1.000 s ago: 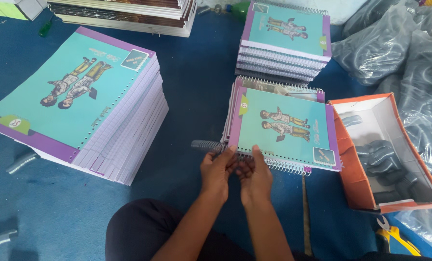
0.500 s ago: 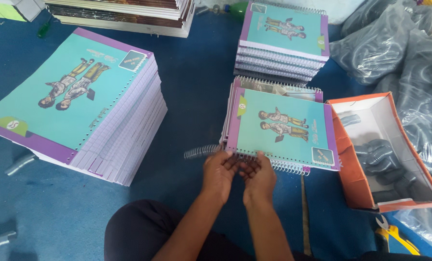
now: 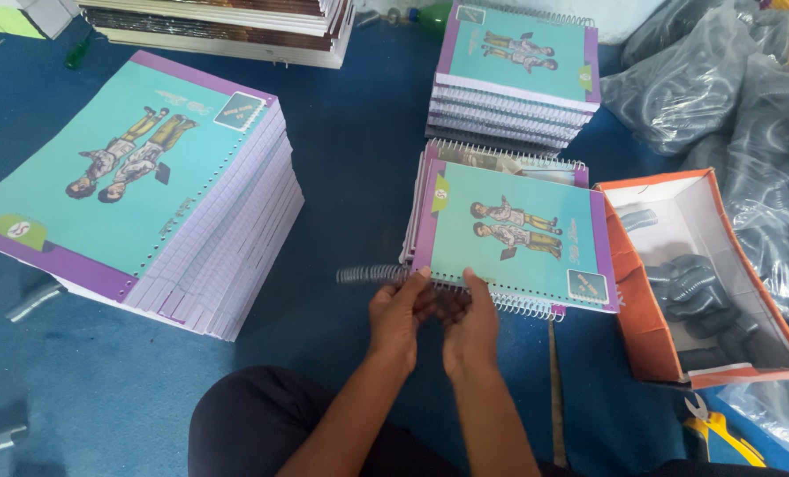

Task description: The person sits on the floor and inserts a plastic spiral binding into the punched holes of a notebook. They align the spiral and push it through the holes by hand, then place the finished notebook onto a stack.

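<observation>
In the head view, the left hand (image 3: 396, 311) and the right hand (image 3: 470, 320) were close together at the near edge of the top notebook (image 3: 509, 234), fingers pinched on the wire spiral (image 3: 372, 274), which was threaded along most of that edge and stuck out past the notebook's left corner (so the binding looked partly done, not finished). That notebook lay on a small pile directly in front of the person's knees. Beyond it stood a stack of bound notebooks (image 3: 518, 75), spirals already in, which I judged to be finished work. Left of the top notebook, well apart, sat a tall stack of unbound notebooks (image 3: 138, 185), punched holes showing along 1 edge and no wire, seemingly the larger share left to do. Just right of the top notebook was an open orange box (image 3: 629, 265) holding several grey coils. Further right, clear plastic bags (image 3: 721, 97) held more grey coils. Near the box's front corner lay yellow-handled pliers (image 3: 721, 437).
</observation>
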